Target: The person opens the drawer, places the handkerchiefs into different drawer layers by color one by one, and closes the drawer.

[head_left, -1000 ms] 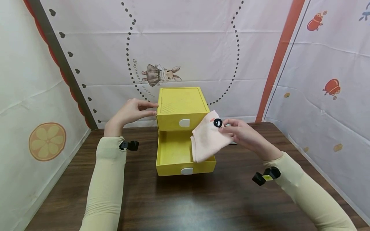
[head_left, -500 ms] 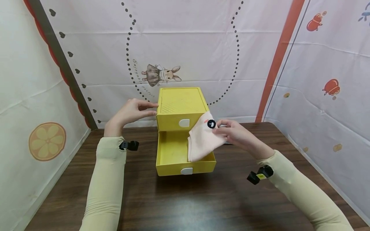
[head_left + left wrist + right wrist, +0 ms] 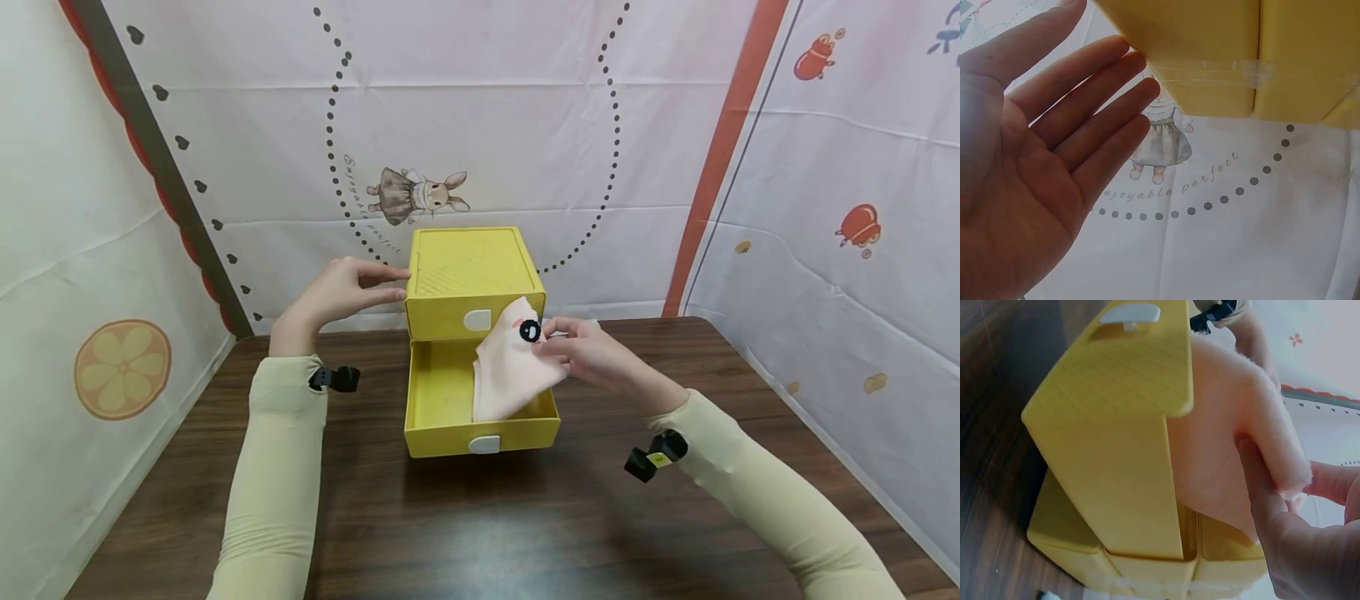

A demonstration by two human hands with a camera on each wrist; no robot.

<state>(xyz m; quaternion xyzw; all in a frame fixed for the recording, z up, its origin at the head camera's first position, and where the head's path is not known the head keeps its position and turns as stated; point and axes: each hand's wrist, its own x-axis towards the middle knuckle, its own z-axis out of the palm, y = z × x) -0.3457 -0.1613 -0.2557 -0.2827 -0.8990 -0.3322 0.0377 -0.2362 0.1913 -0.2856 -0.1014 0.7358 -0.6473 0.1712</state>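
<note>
A small yellow drawer unit [image 3: 476, 258] stands on the table, its upper drawer [image 3: 442, 320] closed and its lower drawer [image 3: 442, 392] pulled out. My right hand [image 3: 600, 354] pinches a folded, fluffy pink towel [image 3: 513, 375] with a round black patch. The towel hangs over the lower drawer's right half, its lower edge overlapping the inside of the drawer. In the right wrist view, thumb and fingers grip the towel [image 3: 1229, 412] at its edge. With straight fingers, my left hand [image 3: 330, 292] touches the unit's left side; the left wrist view shows the fingertips at the yellow wall [image 3: 1204, 50].
White handles [image 3: 484, 444] sit on both drawer fronts. Behind the unit hangs a printed cloth backdrop [image 3: 480, 125], with more cloth on both sides. Dark wooden tabletop [image 3: 480, 533] stretches in front. A small pale item [image 3: 1049, 595] shows at the bottom of the right wrist view.
My right hand has carried the towel to the left, from the drawer's right edge further over the lower drawer. The left hand and the drawer unit have stayed in place.
</note>
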